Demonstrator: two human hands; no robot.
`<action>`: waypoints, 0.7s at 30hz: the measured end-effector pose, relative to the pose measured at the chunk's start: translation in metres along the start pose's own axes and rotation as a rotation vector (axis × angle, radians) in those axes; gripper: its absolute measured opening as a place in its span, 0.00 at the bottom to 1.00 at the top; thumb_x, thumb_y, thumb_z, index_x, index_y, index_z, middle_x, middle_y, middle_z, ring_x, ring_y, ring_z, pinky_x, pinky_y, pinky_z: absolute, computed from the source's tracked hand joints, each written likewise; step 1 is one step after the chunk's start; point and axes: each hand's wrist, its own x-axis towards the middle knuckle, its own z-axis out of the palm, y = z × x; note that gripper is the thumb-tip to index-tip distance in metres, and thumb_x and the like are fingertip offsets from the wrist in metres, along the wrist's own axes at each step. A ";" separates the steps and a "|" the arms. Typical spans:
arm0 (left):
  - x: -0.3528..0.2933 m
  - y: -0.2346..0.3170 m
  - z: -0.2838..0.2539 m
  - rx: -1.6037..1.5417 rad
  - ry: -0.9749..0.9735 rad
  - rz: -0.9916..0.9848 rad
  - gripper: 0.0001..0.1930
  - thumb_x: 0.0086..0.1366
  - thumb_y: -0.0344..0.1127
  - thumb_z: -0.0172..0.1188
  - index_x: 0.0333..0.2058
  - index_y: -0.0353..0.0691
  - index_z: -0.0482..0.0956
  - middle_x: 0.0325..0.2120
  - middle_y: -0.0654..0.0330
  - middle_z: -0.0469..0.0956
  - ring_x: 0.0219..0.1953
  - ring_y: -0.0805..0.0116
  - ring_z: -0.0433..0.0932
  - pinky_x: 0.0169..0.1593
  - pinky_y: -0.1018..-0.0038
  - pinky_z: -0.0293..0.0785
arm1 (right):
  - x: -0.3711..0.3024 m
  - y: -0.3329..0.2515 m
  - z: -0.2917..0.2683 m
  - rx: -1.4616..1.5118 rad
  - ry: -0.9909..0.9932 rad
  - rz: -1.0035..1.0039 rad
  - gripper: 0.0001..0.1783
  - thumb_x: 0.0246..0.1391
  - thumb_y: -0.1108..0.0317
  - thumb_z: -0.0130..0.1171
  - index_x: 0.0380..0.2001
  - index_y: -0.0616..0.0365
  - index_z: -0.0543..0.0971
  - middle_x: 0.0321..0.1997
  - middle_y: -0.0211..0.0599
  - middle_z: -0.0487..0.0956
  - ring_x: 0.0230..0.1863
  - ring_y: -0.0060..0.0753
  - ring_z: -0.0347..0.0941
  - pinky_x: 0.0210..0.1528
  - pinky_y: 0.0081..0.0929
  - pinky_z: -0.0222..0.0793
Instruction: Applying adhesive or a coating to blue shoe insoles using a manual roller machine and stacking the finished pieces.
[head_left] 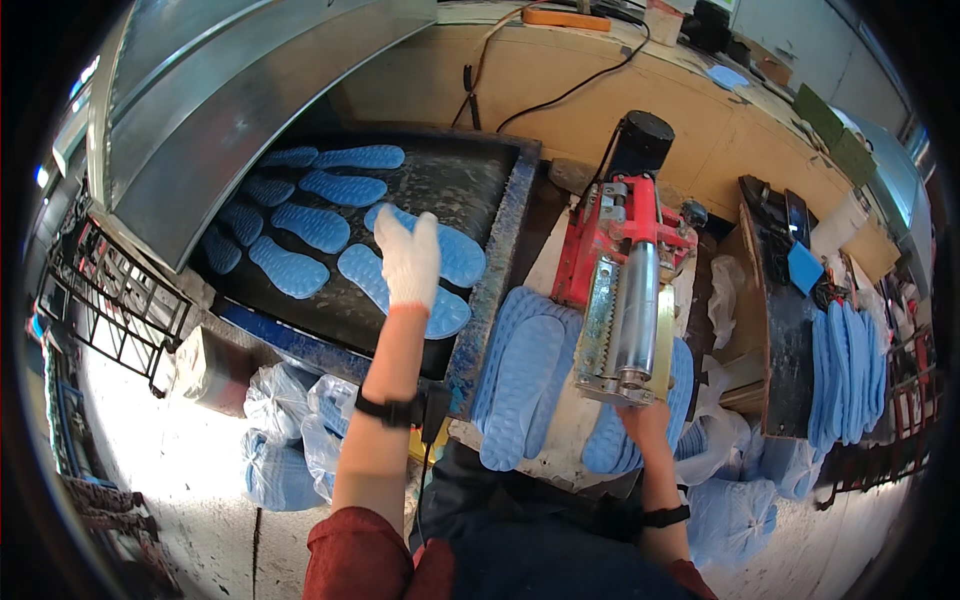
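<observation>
My left hand, in a white glove, reaches over a black conveyor belt. Its thumb and fingers are apart and touch a blue textured insole. Beside it lies another blue insole, partly covered by my hand and wrist. My right hand is bare and sits at the front of a red machine with a metal roller. Its fingertips are hidden under the machine's front edge, next to a stack of blue insoles. Whether they grip anything does not show.
Several insoles lie on the belt toward a metal hood. Left of the roller machine stands an insole stack. More insoles stand upright at the right. Bagged insoles rest on the floor.
</observation>
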 end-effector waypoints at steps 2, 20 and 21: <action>-0.054 0.017 -0.020 -0.222 -0.140 0.416 0.24 0.64 0.35 0.52 0.58 0.33 0.66 0.55 0.44 0.69 0.55 0.47 0.70 0.60 0.61 0.64 | 0.005 -0.001 0.002 -0.009 0.019 -0.026 0.22 0.39 0.66 0.68 0.43 0.50 0.79 0.42 0.45 0.79 0.42 0.54 0.75 0.39 0.44 0.72; -0.154 0.148 -0.068 -0.831 -1.140 2.034 0.27 0.66 0.40 0.56 0.63 0.51 0.62 0.51 0.57 0.74 0.49 0.54 0.75 0.53 0.69 0.74 | 0.007 -0.013 -0.007 0.046 -0.019 0.013 0.24 0.42 0.68 0.66 0.47 0.51 0.77 0.44 0.48 0.78 0.45 0.55 0.74 0.39 0.44 0.72; -0.138 0.148 -0.062 -0.869 -1.221 2.138 0.28 0.67 0.41 0.56 0.64 0.52 0.60 0.53 0.57 0.73 0.51 0.53 0.75 0.54 0.68 0.74 | 0.007 -0.002 -0.006 0.096 -0.081 0.120 0.24 0.44 0.68 0.65 0.48 0.54 0.75 0.44 0.47 0.78 0.44 0.51 0.75 0.40 0.40 0.72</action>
